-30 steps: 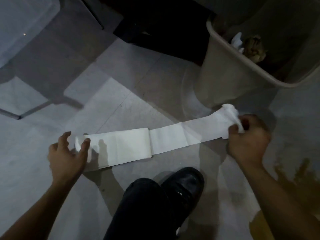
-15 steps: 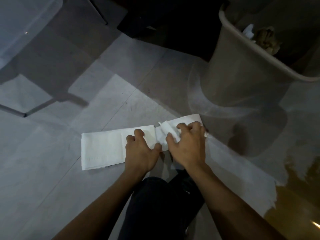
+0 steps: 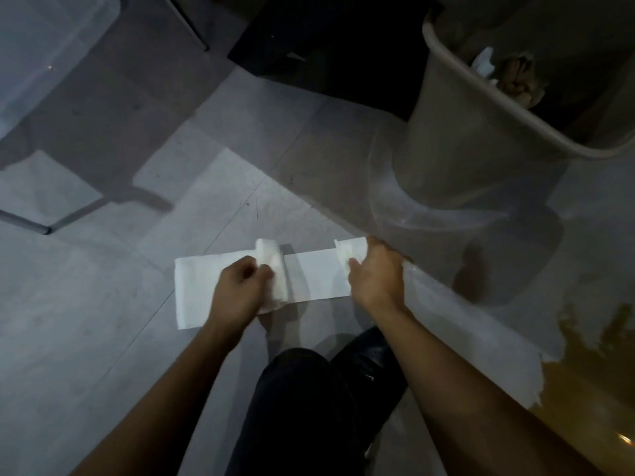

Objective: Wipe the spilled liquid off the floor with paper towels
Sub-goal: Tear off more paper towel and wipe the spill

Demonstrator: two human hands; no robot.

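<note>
Head camera, looking down at a grey tiled floor (image 3: 103, 338). Far left: a translucent plastic bin (image 3: 41, 53) at the upper corner, with a thin metal leg (image 3: 24, 223) ending on the tiles below it. Left of centre: a white paper towel strip (image 3: 196, 290) lies flat on the floor, running left to right. The left hand (image 3: 240, 293) sits over the middle of the strip; thumb and fingers are curled and pinch a raised fold of the paper (image 3: 273, 269), which stands up off the floor as a loose loop. Centre: a flat section of the strip spans between the two hands. Below it, a dark trouser knee (image 3: 299, 407) and a black shoe (image 3: 371, 365) are visible between the forearms. Right of centre: the right hand (image 3: 376, 273) grips the right end of the strip, fingers curled round a second raised fold (image 3: 350, 250). Upper right: a beige waste bin (image 3: 457, 132) stands on the floor, with crumpled paper (image 3: 515, 77) inside; a faint wet ring surrounds its base. Upper centre, behind the strip: a dark piece of furniture (image 3: 309, 39), detail lost in shadow. Far right, lower edge: the spilled liquid (image 3: 591, 383), brownish and glossy, well apart from the towel and untouched by it.
</note>
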